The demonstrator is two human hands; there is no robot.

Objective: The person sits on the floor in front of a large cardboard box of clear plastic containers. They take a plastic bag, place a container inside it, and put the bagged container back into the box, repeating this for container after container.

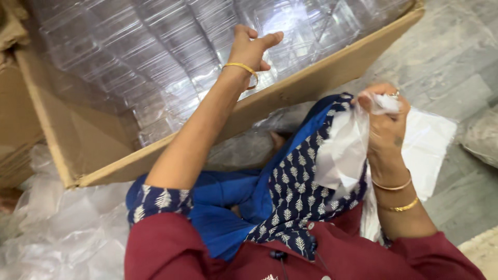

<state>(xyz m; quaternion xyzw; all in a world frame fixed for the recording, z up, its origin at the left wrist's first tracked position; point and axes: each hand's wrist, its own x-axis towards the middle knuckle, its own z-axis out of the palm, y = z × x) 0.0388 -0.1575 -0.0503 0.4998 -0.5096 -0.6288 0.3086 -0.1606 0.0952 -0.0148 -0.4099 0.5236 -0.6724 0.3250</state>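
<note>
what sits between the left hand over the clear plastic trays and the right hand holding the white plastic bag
In the head view, the brown cardboard box wall and blue patterned cloth.

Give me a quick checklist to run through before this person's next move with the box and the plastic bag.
1. Left hand free to grasp: ok, open and empty.
2. Left hand over the clear plastic containers: ok.
3. Cardboard box open: ok.
4. Right hand grips the white plastic bag: ok, fingers closed on it.
5. Bag mouth open: cannot tell, it is bunched up.
6. Containers separate easily: cannot tell.
</note>
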